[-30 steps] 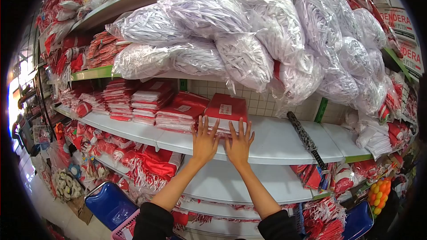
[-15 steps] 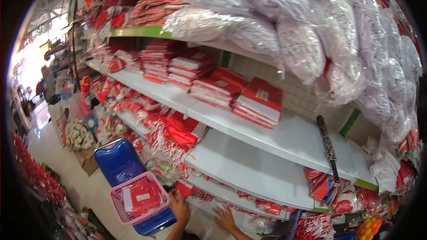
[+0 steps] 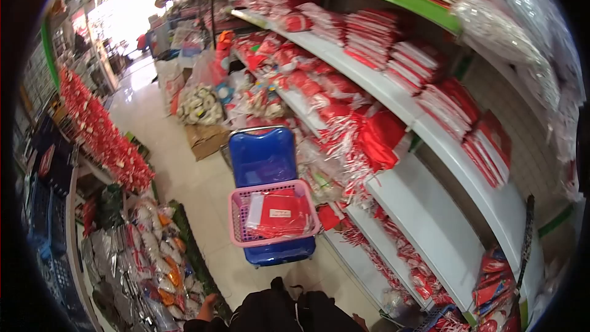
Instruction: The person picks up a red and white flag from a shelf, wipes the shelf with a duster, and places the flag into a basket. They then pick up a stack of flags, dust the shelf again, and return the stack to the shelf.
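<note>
Low at the bottom edge is my left hand (image 3: 209,305), beside my dark clothing, its fingers mostly hidden. A small part of my right hand (image 3: 359,321) shows on the other side of my body, too little to read the fingers. Nothing visible is in either hand. In front of me a pink plastic basket (image 3: 235,224) rests on the seat of a blue folding chair (image 3: 263,158). Inside the basket lie flat red and white cloth packets (image 3: 284,209) in clear plastic, with a pale label on top.
White shelves (image 3: 424,203) run along the right, holding stacked red-and-white packets (image 3: 402,64) and clear bags (image 3: 510,34) above. A red garland-like bundle (image 3: 104,132) and piled plastic-wrapped goods (image 3: 163,258) stand left. A tiled aisle (image 3: 175,187) leads toward a bright opening.
My view has swung left, so the chair and basket now sit near the middle. Both hands have drawn back from beside the basket and shelf to the bottom edge.
</note>
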A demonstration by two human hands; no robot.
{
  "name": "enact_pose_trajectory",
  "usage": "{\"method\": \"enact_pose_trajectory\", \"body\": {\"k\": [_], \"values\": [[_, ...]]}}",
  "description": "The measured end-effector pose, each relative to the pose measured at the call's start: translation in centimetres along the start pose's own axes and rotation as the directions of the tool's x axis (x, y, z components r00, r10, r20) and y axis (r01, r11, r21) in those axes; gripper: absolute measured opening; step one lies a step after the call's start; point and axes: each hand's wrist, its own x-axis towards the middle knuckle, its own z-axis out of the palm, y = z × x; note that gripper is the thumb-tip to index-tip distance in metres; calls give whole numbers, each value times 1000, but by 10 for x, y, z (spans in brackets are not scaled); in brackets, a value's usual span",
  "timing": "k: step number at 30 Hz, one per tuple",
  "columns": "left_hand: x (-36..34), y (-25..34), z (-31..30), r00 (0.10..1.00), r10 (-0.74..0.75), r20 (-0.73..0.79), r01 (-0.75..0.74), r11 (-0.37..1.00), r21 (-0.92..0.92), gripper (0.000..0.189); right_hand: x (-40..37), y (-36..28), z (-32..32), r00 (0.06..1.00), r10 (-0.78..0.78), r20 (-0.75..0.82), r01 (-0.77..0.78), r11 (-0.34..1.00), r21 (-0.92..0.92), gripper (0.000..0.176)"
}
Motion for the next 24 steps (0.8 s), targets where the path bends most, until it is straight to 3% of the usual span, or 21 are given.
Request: {"method": "enact_pose_trajectory", "body": {"k": [2, 3, 4, 5, 6, 8, 9, 11, 14, 17, 19, 20, 23, 24], "values": [[3, 2, -6, 1000, 22, 11, -20, 990, -141, 72, 30, -36, 24, 997, 75, 26, -74, 997, -36, 55], [94, -48, -21, 997, -76, 33, 81, 970, -231, 59, 75, -40, 43, 991, 133, 12, -133, 989, 66, 52], [160, -73, -25, 983, -173, 54, 181, 930, -320, 47, 91, -66, 63, 997, 81, 16, -81, 997, 1, 49], [169, -42, -8, 961, -268, 75, 275, 873, -402, 37, 103, -97, 84, 999, 1, 54, 2, 999, -52, 45], [159, -16, 15, 895, -319, -311, 310, 947, -79, 34, 112, -126, 102, 987, -107, 123, 117, 990, -83, 44], [163, 17, 46, 981, -15, -194, 22, 999, 34, 35, 129, -180, 140, 906, -381, 186, 409, 902, -142, 34], [164, 41, 63, 989, 52, -140, -44, 997, 59, 33, 143, -202, 157, 840, -503, 203, 539, 814, -216, 31], [168, 87, 94, 985, 167, -42, -164, 984, 67, 31, 146, -253, 184, 619, -745, 247, 778, 542, -317, 31], [193, 123, 133, 937, 349, -17, -347, 936, 58, 25, 130, -321, 210, 528, -823, 208, 820, 432, -374, 27], [197, 164, 166, 924, 382, -22, -379, 921, 92, 27, 152, -353, 227, 512, -843, 166, 798, 396, -453, 27], [220, 172, 175, 877, 480, 9, -466, 848, 250, 31, 158, -366, 227, 524, -839, 145, 776, 401, -486, 29], [233, 172, 180, 851, 524, 32, -505, 801, 323, 34, 168, -368, 230, 456, -882, 124, 781, 329, -530, 32], [270, 166, 186, 638, 770, 23, -570, 452, 686, 47, 183, -377, 231, 497, -857, 135, 717, 318, -621, 39], [286, 158, 185, 601, 799, 20, -568, 411, 713, 54, 183, -381, 234, 515, -849, 113, 714, 353, -605, 42]]}}
